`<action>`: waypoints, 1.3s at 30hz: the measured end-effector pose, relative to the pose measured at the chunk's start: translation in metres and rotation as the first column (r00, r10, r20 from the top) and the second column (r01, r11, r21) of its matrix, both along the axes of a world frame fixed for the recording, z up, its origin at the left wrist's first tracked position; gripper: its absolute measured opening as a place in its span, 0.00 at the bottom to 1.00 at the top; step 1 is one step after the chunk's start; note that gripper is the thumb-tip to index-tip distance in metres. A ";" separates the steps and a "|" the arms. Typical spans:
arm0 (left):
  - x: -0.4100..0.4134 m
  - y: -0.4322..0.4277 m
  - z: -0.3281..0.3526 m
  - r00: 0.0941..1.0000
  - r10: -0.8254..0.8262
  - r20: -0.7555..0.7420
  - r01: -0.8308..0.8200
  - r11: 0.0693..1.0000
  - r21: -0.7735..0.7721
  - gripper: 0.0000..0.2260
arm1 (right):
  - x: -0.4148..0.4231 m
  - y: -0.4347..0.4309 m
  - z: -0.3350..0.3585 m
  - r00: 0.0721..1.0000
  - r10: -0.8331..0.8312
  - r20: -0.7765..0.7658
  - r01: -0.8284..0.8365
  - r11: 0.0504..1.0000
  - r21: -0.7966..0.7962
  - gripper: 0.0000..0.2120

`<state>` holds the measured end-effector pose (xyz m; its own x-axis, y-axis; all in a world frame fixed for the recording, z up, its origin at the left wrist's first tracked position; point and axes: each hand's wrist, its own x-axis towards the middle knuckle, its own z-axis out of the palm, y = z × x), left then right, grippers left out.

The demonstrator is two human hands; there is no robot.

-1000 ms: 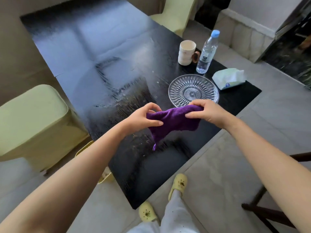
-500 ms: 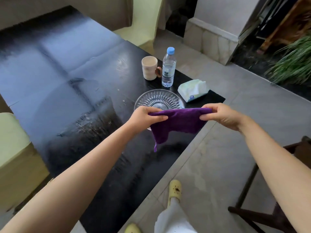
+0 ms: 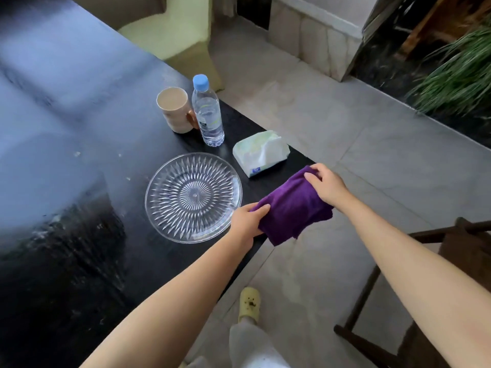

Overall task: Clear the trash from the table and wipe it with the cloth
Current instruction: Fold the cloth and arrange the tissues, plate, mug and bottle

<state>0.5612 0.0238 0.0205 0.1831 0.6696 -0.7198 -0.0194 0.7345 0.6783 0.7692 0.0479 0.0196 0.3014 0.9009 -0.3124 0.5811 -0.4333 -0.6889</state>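
A folded purple cloth [image 3: 292, 208] hangs over the near right corner of the black table [image 3: 79, 181]. My left hand [image 3: 248, 221] grips its lower left end, just beside the rim of a clear glass plate [image 3: 193, 197]. My right hand [image 3: 328, 185] pinches the cloth's upper right end, past the table's edge. Part of the cloth droops below the edge over the floor. The tabletop shows wet streaks and a few small specks near the plate.
A beige mug [image 3: 176, 110], a water bottle [image 3: 208, 112] with a blue cap and a tissue pack [image 3: 261, 152] stand behind the plate. A pale yellow chair [image 3: 172, 35] is at the far side, a dark wooden chair [image 3: 425, 274] at my right, my slippered foot [image 3: 249, 304] below.
My view and both hands have shifted right along the table. The cloth went from stretched above the table's middle edge to folded down at the right corner, by the tissue pack.
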 end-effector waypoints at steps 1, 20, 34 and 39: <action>0.004 0.002 -0.006 1.000 0.020 -0.004 -0.020 0.999 -0.031 0.09 | 0.001 0.005 -0.008 1.000 -0.016 0.023 0.016 1.000 -0.013 0.14; 0.017 0.058 -0.022 0.823 -0.062 -0.564 0.185 0.969 0.164 0.17 | -0.009 0.065 -0.067 0.851 0.086 0.518 -0.119 0.992 0.031 0.10; 0.018 0.134 -0.012 0.876 0.014 -0.483 0.082 0.981 0.177 0.21 | -0.019 0.113 -0.041 0.998 0.033 0.046 -0.032 0.999 -0.027 0.15; 0.003 0.133 -0.004 0.937 0.245 -0.248 -0.194 0.958 0.213 0.19 | -0.022 0.116 -0.027 0.949 -0.132 -0.287 0.156 0.986 0.062 0.01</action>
